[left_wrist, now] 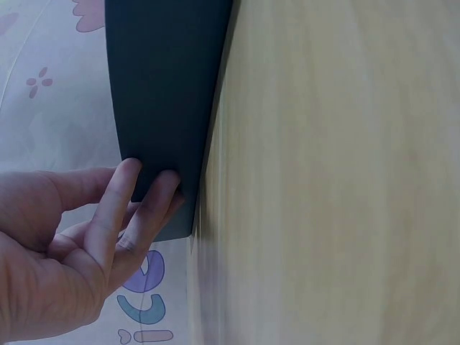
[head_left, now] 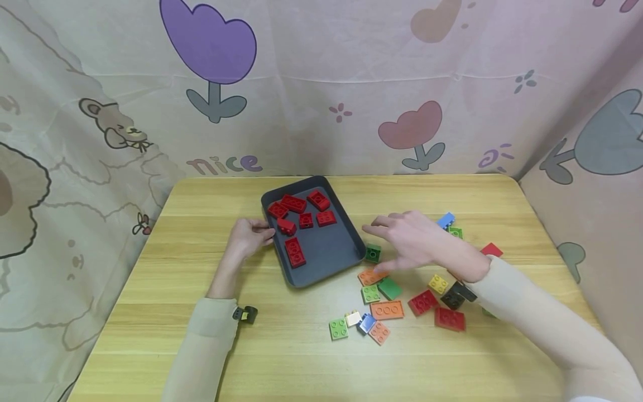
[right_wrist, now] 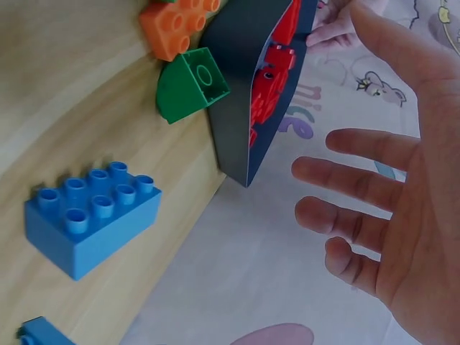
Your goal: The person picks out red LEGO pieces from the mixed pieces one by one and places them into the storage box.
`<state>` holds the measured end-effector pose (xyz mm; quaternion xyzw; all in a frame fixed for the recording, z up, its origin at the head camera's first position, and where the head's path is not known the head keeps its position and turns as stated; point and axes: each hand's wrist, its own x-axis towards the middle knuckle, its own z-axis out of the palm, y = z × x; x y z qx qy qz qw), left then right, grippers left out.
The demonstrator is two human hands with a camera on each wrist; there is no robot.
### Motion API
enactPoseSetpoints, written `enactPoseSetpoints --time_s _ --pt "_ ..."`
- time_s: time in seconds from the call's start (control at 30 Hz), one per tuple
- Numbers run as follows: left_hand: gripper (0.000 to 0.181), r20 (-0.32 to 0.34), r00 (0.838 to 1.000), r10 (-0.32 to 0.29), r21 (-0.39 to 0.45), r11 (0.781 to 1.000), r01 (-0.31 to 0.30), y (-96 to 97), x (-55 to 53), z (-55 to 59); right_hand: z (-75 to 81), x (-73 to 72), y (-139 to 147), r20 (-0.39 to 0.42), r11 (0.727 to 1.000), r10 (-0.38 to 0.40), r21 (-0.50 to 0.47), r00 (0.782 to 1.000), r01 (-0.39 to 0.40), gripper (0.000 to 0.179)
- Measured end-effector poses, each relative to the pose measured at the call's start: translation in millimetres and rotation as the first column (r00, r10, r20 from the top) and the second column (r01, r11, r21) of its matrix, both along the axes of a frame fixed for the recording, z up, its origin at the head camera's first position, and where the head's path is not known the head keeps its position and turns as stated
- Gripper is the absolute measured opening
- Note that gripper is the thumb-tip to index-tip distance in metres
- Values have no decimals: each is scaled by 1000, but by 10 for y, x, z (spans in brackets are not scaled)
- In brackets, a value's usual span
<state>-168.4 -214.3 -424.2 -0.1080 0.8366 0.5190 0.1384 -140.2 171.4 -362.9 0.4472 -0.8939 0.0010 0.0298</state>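
A beige cloth sleeve (head_left: 532,318) lies nearest; the right hand (head_left: 412,240) is spread, empty. Left of it, the dark-grey rectangular tray (head_left: 329,245), holding red plastic bricks (head_left: 294,252), is pinched by the left hand (head_left: 248,237) and is best held steady.

The word "nice" (head_left: 224,164) is printed on the cloth (head_left: 301,39), left of centre in the head view. Sideways letters "ice" show lower left in the left wrist view; "nice" reappears, tilted, upper right of centre in the right wrist view.

far end of the dark tray (left_wrist: 167,86) beyond the left wrist view's top edge
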Motion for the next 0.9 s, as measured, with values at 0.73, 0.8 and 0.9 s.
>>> enactPoseSetpoints --time_s 0.73,0.8,0.9 --pt "39 8 1000 -2 -14 1000 2 -2 3 5 -280 357 426 14 995 -89 -40 996 89 84" --pt "39 6 1000 -4 -17 1000 4 -5 2 6 -305 391 465 27 993 -111 -43 993 112 85" --pt "39 4 1000 -4 -17 1000 4 -4 0 9 -341 442 515 36 990 -132 -48 991 134 88"
